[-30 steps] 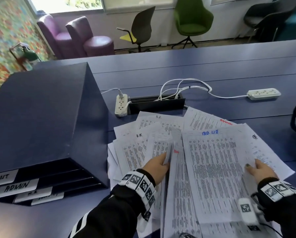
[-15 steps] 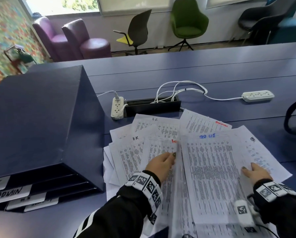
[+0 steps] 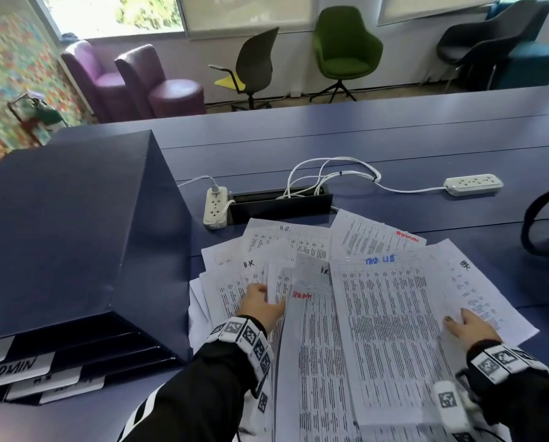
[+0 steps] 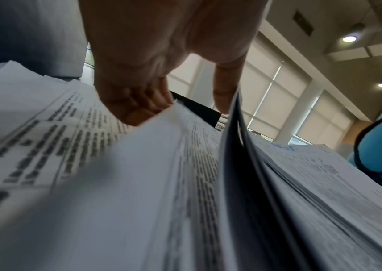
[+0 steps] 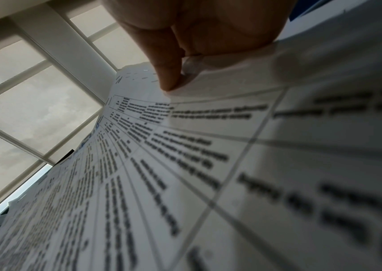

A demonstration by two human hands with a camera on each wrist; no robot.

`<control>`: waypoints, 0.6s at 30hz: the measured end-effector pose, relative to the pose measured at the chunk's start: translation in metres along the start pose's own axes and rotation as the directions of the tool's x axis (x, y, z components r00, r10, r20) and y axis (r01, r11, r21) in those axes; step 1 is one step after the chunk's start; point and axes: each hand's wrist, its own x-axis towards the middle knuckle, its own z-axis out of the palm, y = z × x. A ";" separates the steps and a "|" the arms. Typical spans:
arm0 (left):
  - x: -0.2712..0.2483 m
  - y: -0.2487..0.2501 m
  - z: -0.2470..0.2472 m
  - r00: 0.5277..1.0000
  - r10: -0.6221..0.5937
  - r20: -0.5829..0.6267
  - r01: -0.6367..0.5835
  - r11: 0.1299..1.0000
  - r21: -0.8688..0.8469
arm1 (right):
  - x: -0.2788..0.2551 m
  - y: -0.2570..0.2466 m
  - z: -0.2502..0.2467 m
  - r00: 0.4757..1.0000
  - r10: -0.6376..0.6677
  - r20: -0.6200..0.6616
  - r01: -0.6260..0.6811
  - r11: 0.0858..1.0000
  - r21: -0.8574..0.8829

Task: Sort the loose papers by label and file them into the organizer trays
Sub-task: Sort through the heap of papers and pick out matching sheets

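Loose papers (image 3: pixel 388 320): thin white matt sheets, printed in black tables, handwritten marker labels in red, blue and black.
Surface (image 3: pixel 394 141): dark blue, smooth, matt with faint sheen, seams between panels.
Organizer trays (image 3: pixel 59 224): dark blue, smooth matt board or plastic, cannot tell which; white paper labels on the tray fronts.
Power strips (image 3: pixel 473 184): white glossy plastic, with smooth white cords.
Cable box (image 3: pixel 279 204): black, matt.
Sleeves (image 3: pixel 203 393): black cloth.
Armchairs (image 3: pixel 168 87): purple, smooth upholstery with slight shine.
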 end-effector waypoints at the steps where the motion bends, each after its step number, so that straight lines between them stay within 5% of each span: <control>1: -0.003 0.000 0.000 0.999 0.044 0.015 -0.045 0.999 0.006 | 0.001 0.001 0.000 1.000 0.000 0.002 0.000 1.000 -0.004; 8: -0.017 -0.003 -0.011 0.965 0.257 0.051 -0.262 0.952 0.158 | 0.003 0.004 0.002 1.000 -0.018 0.003 0.018 1.000 -0.021; 12: -0.018 -0.010 -0.009 0.902 0.424 -0.085 -0.364 0.850 0.381 | 0.003 0.005 0.003 1.000 -0.025 -0.001 0.025 1.000 -0.013; 15: -0.019 -0.017 -0.009 0.900 0.424 -0.102 -0.389 0.886 0.251 | 0.002 0.005 0.003 0.999 -0.034 -0.005 0.033 0.999 -0.011; 18: -0.026 -0.018 -0.010 0.936 0.350 0.034 -0.351 0.935 0.045 | 0.000 0.004 0.003 0.999 -0.038 -0.017 0.037 0.999 -0.011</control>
